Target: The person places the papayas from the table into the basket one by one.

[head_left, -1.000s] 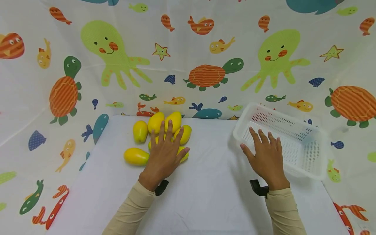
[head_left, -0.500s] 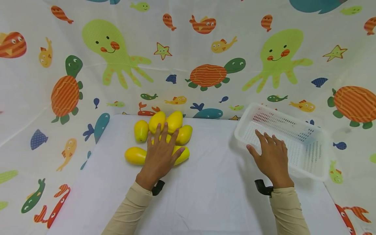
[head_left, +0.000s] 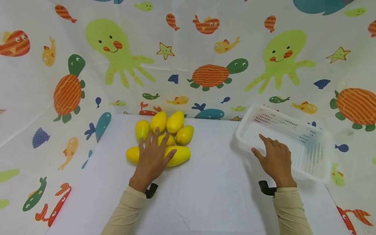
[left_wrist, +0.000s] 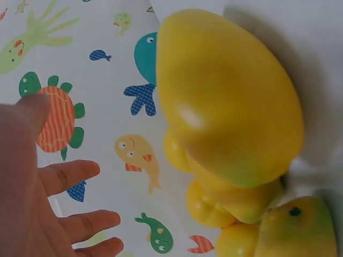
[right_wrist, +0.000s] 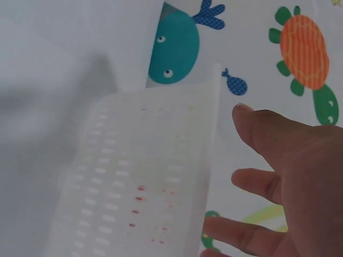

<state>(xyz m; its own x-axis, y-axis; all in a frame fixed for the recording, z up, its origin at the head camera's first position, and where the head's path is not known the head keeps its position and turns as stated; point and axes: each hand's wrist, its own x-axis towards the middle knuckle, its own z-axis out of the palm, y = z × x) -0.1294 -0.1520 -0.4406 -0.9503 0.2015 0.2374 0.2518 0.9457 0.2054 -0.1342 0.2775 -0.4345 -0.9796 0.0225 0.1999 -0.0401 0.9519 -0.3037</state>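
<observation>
Several yellow mangoes [head_left: 175, 122] with a green tinge lie in a loose group at the left of the white table. My left hand [head_left: 151, 158] hovers over the front of the group, fingers spread, holding nothing; it hides part of the front mangoes. In the left wrist view a large mango [left_wrist: 230, 101] fills the right side, apart from the fingers [left_wrist: 88, 227]. A white perforated plastic basket [head_left: 318, 174] stands at the right. Over its near left side is my right hand [head_left: 276, 160], fingers extended. The right wrist view shows the basket wall [right_wrist: 134, 176] beside the thumb.
Behind the table [head_left: 211, 195] hangs a white curtain [head_left: 188, 49] printed with sea animals, which also runs down both sides. The basket sits near the back right edge of the table. White cloth lies between the mangoes and the basket.
My left hand has drifted left and slightly toward me, uncovering more of the front right mango. My right hand has shifted a little to the right over the basket's near side.
</observation>
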